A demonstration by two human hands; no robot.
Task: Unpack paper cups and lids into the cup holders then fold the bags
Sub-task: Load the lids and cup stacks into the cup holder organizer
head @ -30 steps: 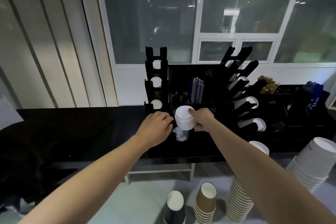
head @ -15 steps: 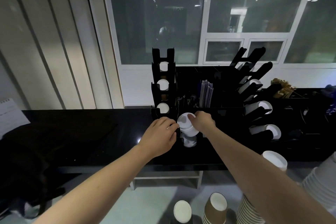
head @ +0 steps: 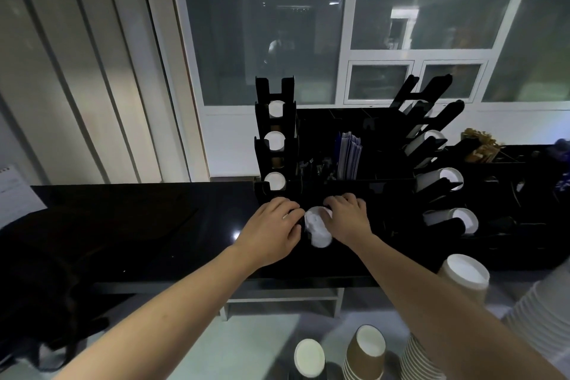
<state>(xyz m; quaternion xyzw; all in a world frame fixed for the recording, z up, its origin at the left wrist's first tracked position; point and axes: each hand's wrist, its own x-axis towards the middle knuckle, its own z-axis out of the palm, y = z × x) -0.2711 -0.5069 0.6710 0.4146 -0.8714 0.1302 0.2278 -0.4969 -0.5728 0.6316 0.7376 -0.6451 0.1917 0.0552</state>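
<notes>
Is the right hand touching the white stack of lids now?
Touching. The head view shows the right hand with its fingers over the stack of lids, no gap between them.

glossy black counter; matt black plastic cup holder; ribbed brown paper cups.

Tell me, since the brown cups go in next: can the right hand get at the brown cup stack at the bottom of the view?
Probably not yet: the right hand is on the white lids. The brown cup stack stands uncovered.
</notes>
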